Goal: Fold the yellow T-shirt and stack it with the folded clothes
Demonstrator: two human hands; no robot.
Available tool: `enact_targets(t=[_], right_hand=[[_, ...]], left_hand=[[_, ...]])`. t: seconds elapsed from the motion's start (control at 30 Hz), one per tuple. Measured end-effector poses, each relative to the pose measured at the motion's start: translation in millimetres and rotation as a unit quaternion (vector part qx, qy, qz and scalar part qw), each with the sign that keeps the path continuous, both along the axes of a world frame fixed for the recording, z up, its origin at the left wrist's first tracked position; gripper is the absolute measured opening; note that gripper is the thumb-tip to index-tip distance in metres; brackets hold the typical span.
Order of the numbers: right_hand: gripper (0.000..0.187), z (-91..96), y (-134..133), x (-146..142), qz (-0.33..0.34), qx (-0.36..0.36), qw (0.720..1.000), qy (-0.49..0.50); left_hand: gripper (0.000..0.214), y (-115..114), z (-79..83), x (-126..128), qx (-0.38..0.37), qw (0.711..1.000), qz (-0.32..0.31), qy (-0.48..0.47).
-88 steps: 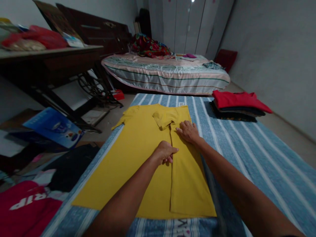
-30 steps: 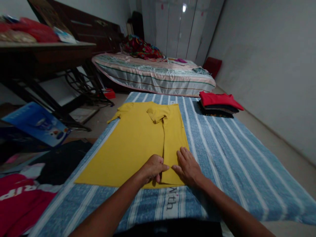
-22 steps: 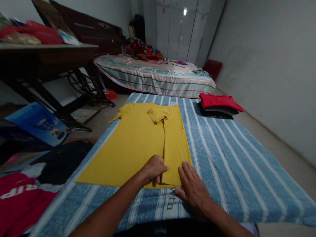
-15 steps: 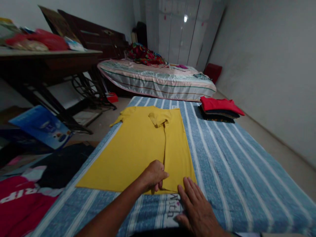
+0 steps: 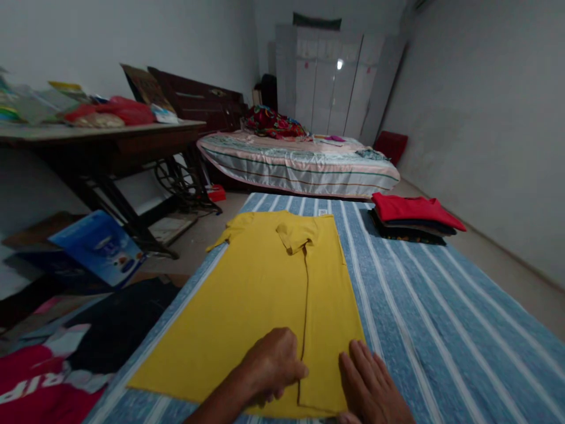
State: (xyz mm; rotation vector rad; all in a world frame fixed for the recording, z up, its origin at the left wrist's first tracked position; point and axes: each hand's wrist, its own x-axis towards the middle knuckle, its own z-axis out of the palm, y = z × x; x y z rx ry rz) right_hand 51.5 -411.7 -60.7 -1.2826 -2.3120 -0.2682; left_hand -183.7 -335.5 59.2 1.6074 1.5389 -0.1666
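Your right hand (image 5: 375, 386) lies flat, fingers extended, at the lower right edge of a yellow T-shirt (image 5: 251, 294); your left hand (image 5: 274, 362) is clenched by its folded-in side, any grip on fabric unclear. The shirt stretches ahead of both across striped blue cloth (image 5: 424, 294).

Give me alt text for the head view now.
A yellow short-sleeved shirt lies on a white-striped blue cover, right side folded inward. The left hand is curled at the fold's edge; the right hand lies open at the shirt's lower right corner, with a stack of folded clothes beyond.
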Motion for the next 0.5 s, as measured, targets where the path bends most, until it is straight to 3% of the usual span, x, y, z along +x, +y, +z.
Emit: enact_targets(t=[0.1, 0.2, 0.27, 0.37, 0.5], right_hand=[[0.079, 9.7, 29, -3, -0.008, -0.015, 0.999, 0.033], [0.06, 26.0, 85, -17, -0.039, -0.045, 0.996, 0.06], [0.051, 36.8, 133, -30, -0.052, -0.073, 0.995, 0.053], [0.047, 53.9, 209, -52, -0.069, -0.1, 0.991, 0.052], [0.029, 71.4, 280, -72, -0.085, -0.135, 0.984, 0.085]], left_hand=[[0.019, 34, 1.0, -12, 0.036, 0.996, 0.068, -0.039], [0.014, 82, 5.4, -22, 0.154, 0.979, 0.129, -0.021], [0.013, 112, 9.1, -22, 0.251, 0.96, 0.114, 0.051], [0.022, 144, 8.5, -9, 0.365, 0.919, 0.043, 0.143], [0.025, 172, -4.8, 11, 0.414, 0.888, -0.022, 0.2]])
